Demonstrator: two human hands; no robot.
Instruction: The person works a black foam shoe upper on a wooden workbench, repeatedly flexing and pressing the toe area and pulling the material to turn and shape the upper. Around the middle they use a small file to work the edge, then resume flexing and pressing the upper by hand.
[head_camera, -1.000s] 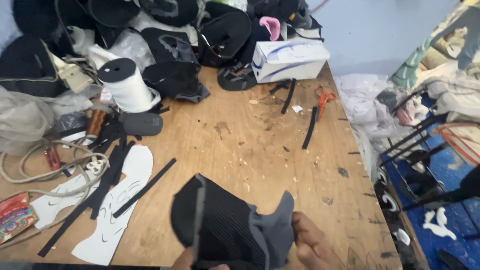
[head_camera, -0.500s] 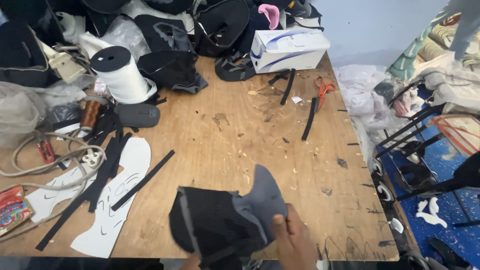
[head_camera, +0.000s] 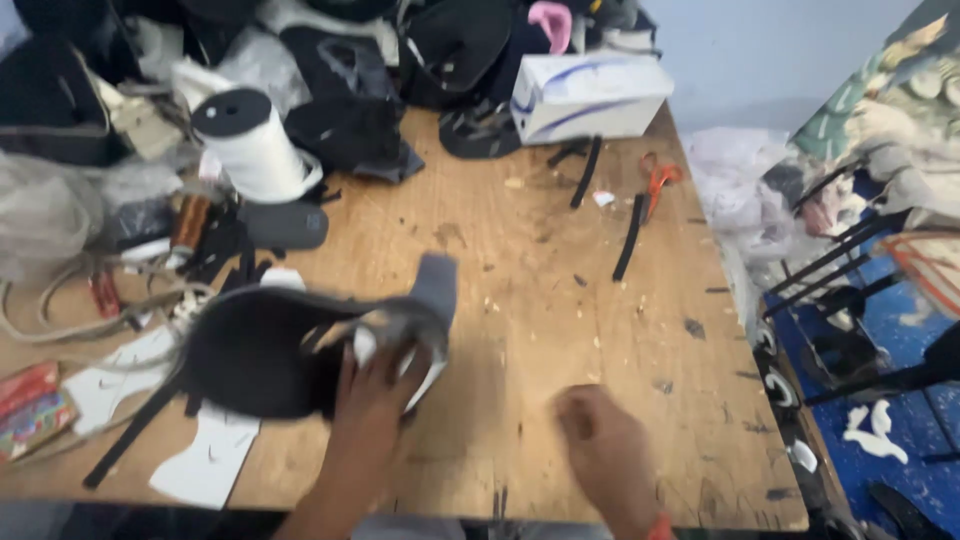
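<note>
On the bench (head_camera: 560, 260), a black shoe upper (head_camera: 270, 350) is gripped by the left hand (head_camera: 375, 385)'s fingers; the right hand (head_camera: 605, 455), beside it, is blurred, its fingers' state untellable.

This is a small sewing or shoe-making workshop; a scuffed, stained plywood worktable (head_camera: 520, 300) fills the view, strewn with scraps and offcuts; a large spool of white tape (head_camera: 255, 145) stands near the back, with orange-handled scissors (head_camera: 655, 180) and loose black straps (head_camera: 630, 235) lying on the wood; white cut-out patterns (head_camera: 210, 455) lie at the left edge beside coiled cord; dark fabric pieces and bags (head_camera: 400, 60) are heaped along the far side around a white carton (head_camera: 585, 95); more cloth and plastic pile up on the blue floor (head_camera: 900, 400) to the right.
</note>
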